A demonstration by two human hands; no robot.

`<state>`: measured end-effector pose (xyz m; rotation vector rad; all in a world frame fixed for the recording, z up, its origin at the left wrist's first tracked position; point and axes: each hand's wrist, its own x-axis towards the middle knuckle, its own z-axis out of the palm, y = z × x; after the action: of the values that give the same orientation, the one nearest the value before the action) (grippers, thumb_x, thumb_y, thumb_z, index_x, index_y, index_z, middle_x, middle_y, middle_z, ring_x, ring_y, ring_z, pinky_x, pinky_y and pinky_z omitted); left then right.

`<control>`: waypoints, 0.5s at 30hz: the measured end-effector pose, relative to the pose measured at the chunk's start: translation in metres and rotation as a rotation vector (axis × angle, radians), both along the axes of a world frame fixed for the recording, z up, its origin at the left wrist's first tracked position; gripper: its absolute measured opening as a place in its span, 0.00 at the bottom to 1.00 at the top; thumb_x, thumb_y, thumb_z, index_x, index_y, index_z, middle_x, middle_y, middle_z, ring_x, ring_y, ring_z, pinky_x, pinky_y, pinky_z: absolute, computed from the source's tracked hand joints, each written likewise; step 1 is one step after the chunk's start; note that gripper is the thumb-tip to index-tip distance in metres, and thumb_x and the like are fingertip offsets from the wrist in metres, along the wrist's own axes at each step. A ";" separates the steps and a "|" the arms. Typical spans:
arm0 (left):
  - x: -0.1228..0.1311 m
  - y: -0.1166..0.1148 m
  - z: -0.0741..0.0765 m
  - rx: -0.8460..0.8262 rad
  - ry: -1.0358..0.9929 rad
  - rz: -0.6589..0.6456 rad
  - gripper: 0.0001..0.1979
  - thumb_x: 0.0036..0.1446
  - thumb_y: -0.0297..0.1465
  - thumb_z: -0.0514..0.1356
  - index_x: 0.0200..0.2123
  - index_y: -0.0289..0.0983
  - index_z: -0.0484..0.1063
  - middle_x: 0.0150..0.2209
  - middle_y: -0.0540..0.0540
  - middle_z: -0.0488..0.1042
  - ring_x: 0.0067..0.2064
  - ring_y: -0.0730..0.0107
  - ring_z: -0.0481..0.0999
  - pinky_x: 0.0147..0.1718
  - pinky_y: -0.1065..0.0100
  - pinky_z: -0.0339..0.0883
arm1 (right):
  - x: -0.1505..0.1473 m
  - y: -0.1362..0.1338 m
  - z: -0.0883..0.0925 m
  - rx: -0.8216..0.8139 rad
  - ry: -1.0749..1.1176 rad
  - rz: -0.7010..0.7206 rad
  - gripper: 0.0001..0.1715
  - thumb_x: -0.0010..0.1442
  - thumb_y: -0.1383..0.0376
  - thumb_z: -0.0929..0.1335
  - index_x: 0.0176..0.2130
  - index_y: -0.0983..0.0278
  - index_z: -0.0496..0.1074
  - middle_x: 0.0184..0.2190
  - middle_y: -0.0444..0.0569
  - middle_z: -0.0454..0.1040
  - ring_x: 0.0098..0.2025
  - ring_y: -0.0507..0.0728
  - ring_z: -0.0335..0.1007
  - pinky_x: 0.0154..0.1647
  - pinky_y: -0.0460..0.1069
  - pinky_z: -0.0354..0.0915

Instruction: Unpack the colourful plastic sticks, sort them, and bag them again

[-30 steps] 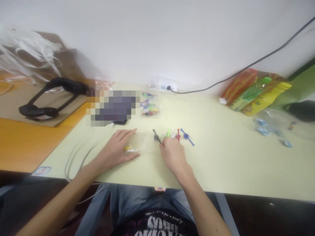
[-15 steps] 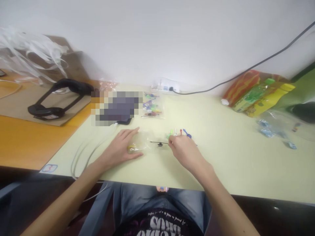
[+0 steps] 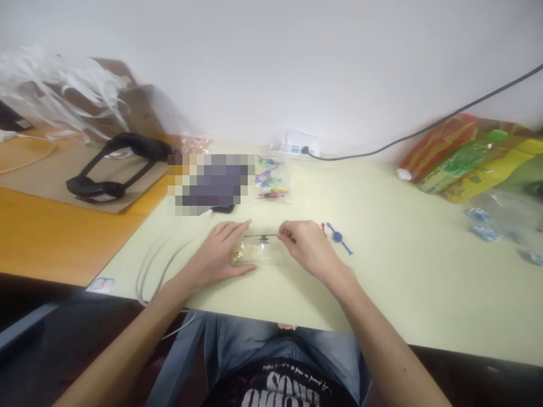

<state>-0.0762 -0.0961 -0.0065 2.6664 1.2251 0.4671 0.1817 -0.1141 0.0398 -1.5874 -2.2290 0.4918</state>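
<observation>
My right hand [image 3: 311, 246] pinches one end of a thin black spinner arrow [image 3: 263, 237] with a small hub at its middle. The arrow is held level above a clear plastic bag [image 3: 258, 253], its far end close to my left fingertips. My left hand [image 3: 216, 254] rests at the bag's left side, fingers and thumb stretched apart around it. Something yellow [image 3: 236, 256] shows inside the bag. Just right of my right hand lie a blue spinner arrow [image 3: 337, 237] with a round hub and a small red arrow tip [image 3: 323, 228], partly hidden by the hand.
A bag of colourful small pieces [image 3: 271, 180] lies farther back, beside a pixelated dark object [image 3: 216, 183]. A black frame-like device [image 3: 121, 169] sits on cardboard at left. White cables [image 3: 163, 265] cross the left side. A green bottle [image 3: 466, 158] and snack packets stand at right.
My right hand has moved left with the black spinner arrow, bringing it over the bag. More of the blue spinner arrow shows now. The whole view has shifted slightly.
</observation>
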 end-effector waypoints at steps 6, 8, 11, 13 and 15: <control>0.000 0.000 0.001 -0.008 0.002 0.000 0.48 0.57 0.53 0.65 0.72 0.42 0.50 0.63 0.37 0.67 0.63 0.45 0.64 0.63 0.47 0.61 | -0.008 -0.002 -0.006 -0.068 0.042 0.124 0.12 0.66 0.71 0.66 0.34 0.64 0.77 0.29 0.48 0.79 0.30 0.54 0.72 0.32 0.47 0.57; 0.001 0.000 0.001 -0.004 -0.002 -0.005 0.48 0.57 0.53 0.65 0.72 0.41 0.50 0.62 0.37 0.67 0.63 0.45 0.65 0.63 0.47 0.61 | -0.018 -0.003 -0.010 -0.081 0.061 0.161 0.12 0.66 0.72 0.66 0.34 0.64 0.78 0.30 0.50 0.80 0.31 0.55 0.73 0.34 0.47 0.59; 0.001 0.000 0.001 0.001 -0.018 -0.017 0.46 0.58 0.52 0.65 0.72 0.41 0.51 0.61 0.37 0.69 0.62 0.45 0.65 0.62 0.47 0.62 | -0.031 -0.005 -0.017 -0.106 0.142 0.206 0.12 0.66 0.71 0.66 0.39 0.64 0.80 0.36 0.52 0.82 0.38 0.57 0.76 0.40 0.48 0.62; 0.001 -0.001 0.001 0.003 -0.029 -0.020 0.45 0.58 0.51 0.65 0.72 0.42 0.52 0.60 0.37 0.69 0.62 0.45 0.66 0.61 0.47 0.62 | -0.034 -0.005 -0.021 -0.129 0.206 0.250 0.13 0.66 0.72 0.66 0.41 0.63 0.81 0.40 0.52 0.83 0.41 0.57 0.77 0.42 0.48 0.63; 0.001 -0.001 0.002 0.004 -0.032 -0.020 0.44 0.58 0.50 0.65 0.71 0.41 0.54 0.59 0.37 0.70 0.61 0.45 0.67 0.61 0.47 0.62 | -0.030 -0.006 -0.020 -0.161 0.258 0.277 0.15 0.67 0.72 0.64 0.42 0.63 0.81 0.40 0.52 0.83 0.41 0.57 0.77 0.43 0.48 0.64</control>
<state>-0.0756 -0.0967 -0.0049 2.6612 1.1889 0.5072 0.1518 -0.1199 0.0194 -1.2060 -2.2617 0.9186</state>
